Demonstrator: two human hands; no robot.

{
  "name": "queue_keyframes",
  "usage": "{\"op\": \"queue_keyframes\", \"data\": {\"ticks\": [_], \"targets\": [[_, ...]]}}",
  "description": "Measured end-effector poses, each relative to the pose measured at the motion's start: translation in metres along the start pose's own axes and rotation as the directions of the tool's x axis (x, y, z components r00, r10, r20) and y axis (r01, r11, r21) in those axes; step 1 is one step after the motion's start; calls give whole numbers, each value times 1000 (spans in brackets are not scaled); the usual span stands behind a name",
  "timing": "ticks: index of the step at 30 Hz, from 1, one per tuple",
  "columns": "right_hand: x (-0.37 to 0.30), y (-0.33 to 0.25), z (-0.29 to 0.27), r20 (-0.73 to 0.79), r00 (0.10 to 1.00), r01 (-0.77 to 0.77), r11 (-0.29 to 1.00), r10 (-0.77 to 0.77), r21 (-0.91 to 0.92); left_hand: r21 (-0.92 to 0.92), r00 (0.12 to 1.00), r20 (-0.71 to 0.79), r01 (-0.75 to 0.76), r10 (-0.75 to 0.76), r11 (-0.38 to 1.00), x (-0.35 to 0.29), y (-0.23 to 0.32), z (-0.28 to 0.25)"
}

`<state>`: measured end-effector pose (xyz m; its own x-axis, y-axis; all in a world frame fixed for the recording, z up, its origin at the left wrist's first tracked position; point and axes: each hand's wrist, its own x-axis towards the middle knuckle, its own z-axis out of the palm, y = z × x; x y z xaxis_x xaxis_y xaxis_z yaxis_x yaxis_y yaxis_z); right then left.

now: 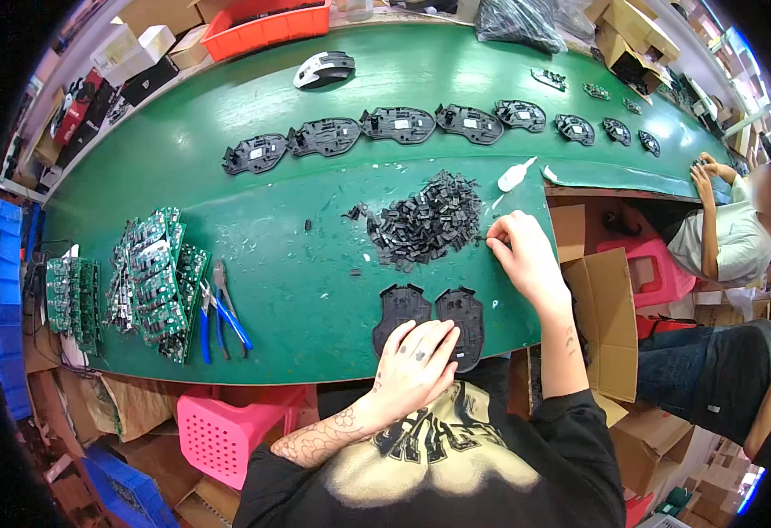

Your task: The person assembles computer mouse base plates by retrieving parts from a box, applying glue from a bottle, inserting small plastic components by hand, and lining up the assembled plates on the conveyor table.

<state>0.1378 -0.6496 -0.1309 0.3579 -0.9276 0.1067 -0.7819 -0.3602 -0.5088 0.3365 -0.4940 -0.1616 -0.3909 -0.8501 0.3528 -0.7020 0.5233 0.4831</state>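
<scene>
Two black plastic mouse shells, a left one (402, 308) and a right one (461, 310), lie side by side at the table's near edge. My left hand (419, 352) rests across their lower parts, fingers stretched out flat, hiding some of both. Beyond the shells is a heap of small black plastic pieces (425, 220). Just right of that heap, my right hand (522, 251) is closed, thumb and fingertips together; whatever may be between them is too small to make out. A white squeeze bottle (515, 175) lies beyond my right hand.
On the green table (271, 264), several mouse bases (398, 125) form a row; a white-and-black mouse (324, 69) sits behind. Stacked circuit boards (152, 282) and blue-handled pliers (218, 317) lie left. An open carton (610, 317) stands right; a co-worker (728, 229) sits farther right.
</scene>
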Motion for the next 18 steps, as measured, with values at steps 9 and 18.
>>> {"op": "queue_keyframes", "data": {"ticks": [9, 18], "targets": [[-1, 5, 3, -112, 991, 78, 997, -76, 12, 18, 999, -27, 46, -45, 999, 5, 5, 4], [1, 3, 15, -220, 965, 148, 989, -146, -6, 47, 999, -26, 38, -37, 998, 4, 4, 6]]}}
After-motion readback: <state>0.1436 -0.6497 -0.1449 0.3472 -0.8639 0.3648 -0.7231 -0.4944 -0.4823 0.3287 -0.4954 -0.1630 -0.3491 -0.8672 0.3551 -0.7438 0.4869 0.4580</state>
